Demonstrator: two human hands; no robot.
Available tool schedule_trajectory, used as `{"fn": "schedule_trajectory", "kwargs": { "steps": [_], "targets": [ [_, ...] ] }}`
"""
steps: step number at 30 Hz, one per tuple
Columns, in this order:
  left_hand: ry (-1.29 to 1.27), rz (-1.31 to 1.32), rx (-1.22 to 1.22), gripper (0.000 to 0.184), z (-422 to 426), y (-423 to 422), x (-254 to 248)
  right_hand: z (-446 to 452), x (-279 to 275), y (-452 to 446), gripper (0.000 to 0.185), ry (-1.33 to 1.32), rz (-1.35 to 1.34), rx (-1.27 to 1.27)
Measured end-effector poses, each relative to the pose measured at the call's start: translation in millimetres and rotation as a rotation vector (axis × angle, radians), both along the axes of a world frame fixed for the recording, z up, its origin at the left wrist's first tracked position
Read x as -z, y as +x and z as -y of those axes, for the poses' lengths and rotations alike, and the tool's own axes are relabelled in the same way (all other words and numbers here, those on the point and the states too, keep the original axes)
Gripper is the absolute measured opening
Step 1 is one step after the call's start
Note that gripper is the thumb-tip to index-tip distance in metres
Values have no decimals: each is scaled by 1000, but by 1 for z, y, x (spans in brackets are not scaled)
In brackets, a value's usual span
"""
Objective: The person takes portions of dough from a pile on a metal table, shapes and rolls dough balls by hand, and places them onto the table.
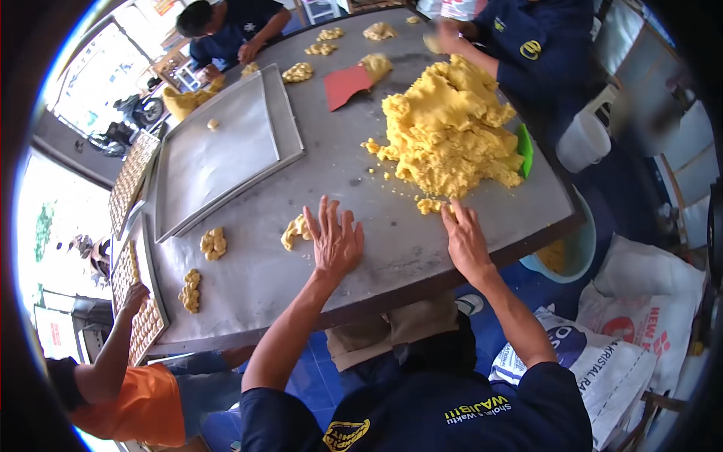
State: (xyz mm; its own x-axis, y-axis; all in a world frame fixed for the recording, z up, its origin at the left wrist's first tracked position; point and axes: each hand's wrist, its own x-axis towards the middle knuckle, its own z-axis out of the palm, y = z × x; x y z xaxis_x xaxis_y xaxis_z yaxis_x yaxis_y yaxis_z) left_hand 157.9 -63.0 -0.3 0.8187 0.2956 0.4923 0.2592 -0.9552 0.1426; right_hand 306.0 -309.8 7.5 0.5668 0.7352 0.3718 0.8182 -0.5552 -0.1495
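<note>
Navy shirt (422,422) nearest; left hand (337,245) spread wide beside a dough lump (293,235); right hand (468,241), fingers narrowly parted, at crumbs (428,206) by the yellow mound (452,128), which stretches away across the table (376,264). Blue tub (586,260) holds yellow dough (553,256).

Daylight glares from the overexposed left side; the fisheye view bends and darkens toward its rounded edges.

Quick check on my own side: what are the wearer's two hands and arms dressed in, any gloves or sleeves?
Left hand and right hand are bare: no gloves, rings or watch visible. Forearms are uncovered, below short dark navy sleeves. The matching shirt carries a yellow emblem and yellow and white lettering.
</note>
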Motion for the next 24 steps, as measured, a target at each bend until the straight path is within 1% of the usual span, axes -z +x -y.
{"fn": "schedule_trajectory", "kwargs": {
  "steps": [2,5,6,9,10,12,13,14,15,16,17,19,20,23,24],
  "targets": [
    [12,-41,147,27,-1,3,-4,4,-2,0,37,88,-146,-42],
    [-115,-79,106,32,-22,20,-2,-13,-2,12,31,320,-290,43],
    [-167,-44,119,32,-26,20,-5,-20,-2,13,27,354,-224,49],
    [-34,-100,215,31,-24,16,-10,-20,-9,21,25,83,-207,-1],
    [42,-84,284,29,-25,19,-6,-20,-14,25,25,37,-228,0],
    [-49,-57,169,28,-26,17,-5,-16,-22,31,26,-60,-276,0],
    [-94,-40,111,28,-27,18,-5,-12,-22,29,29,14,-235,31],
    [-41,50,90,24,-28,11,-4,-6,-21,24,32,89,-193,63],
    [283,131,-36,20,-16,3,10,7,-17,11,35,152,-163,99],
    [316,12,-73,20,-6,-2,12,10,-18,-2,45,73,-216,158],
    [353,-104,-109,21,0,-3,14,14,-1,-7,51,106,-280,104],
    [151,-115,-151,24,4,2,11,10,0,-32,58,109,-222,40],
    [50,-119,-175,26,6,2,9,8,-4,-43,53,102,-177,4],
    [144,-67,-287,30,13,-16,-1,12,-4,-39,42,205,-331,-124],
    [242,-52,-241,29,21,-29,0,12,-10,-37,33,242,-314,-108]
  ]
}}
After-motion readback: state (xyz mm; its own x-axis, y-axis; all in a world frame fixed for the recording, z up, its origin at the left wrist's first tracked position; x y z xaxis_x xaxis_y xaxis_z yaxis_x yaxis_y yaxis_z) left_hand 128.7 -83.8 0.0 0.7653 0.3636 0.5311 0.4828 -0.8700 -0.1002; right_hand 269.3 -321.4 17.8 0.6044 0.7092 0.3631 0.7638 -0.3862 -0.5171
